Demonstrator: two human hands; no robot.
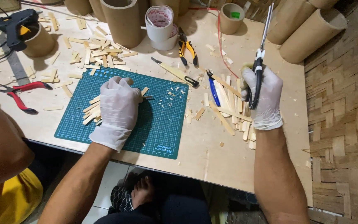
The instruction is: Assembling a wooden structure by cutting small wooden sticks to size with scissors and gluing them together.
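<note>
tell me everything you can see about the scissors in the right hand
The scissors have long, slim metal blades and black handles with a white patch near the pivot. The blades look closed or nearly so and point up and away, tilted slightly right, over the tabletop. The right hand, in a white glove, grips the handles, lifted above a pile of wooden sticks. Nothing else touches the scissors; the blade tips reach toward the cardboard tubes at the table's far edge.

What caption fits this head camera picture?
Gloved left hand presses wooden sticks on green cutting mat; right hand holds scissors.
</note>
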